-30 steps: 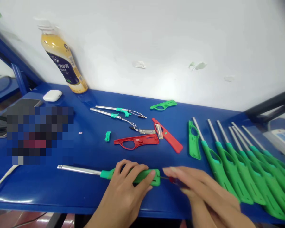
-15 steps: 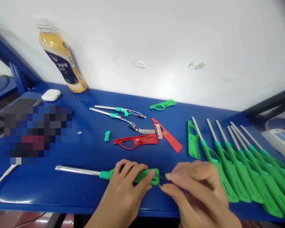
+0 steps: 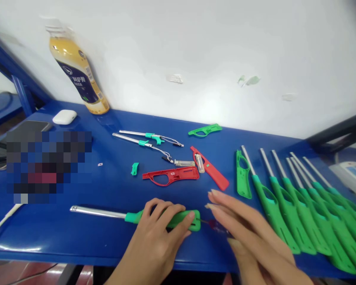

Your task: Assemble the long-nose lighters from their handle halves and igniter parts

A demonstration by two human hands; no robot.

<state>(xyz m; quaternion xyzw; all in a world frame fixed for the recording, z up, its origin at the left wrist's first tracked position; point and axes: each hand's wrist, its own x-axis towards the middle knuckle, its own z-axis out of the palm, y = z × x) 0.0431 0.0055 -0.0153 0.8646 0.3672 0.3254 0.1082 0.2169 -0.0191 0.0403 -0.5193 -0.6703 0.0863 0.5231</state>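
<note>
My left hand (image 3: 160, 233) is wrapped over the green handle of a long-nosed gas lighter (image 3: 106, 213), pressing it flat to the table with its metal tube pointing left. Part of the handle is hidden under the fingers. My right hand (image 3: 249, 237) has a thin screwdriver (image 3: 215, 225) between thumb and fingers. Its shaft reaches the lighter's butt end, and most of its reddish, partly clear grip is hidden by the hand. Beyond the hands lie a red lighter half-shell (image 3: 173, 176), a second red shell (image 3: 212, 170) and a small clear fuel tank (image 3: 199, 163).
Several green lighters (image 3: 299, 213) lie in a row at right beside a green half-shell (image 3: 243, 178). Two metal tubes with wires (image 3: 133, 139) rest farther back. A juice bottle (image 3: 80, 75) and a white earphone case (image 3: 64, 117) stand at back left.
The right hand's fingers have straightened and spread, and its thumb has shifted back, uncovering more of the screwdriver's grip. The left hand keeps its hold on the lighter.
</note>
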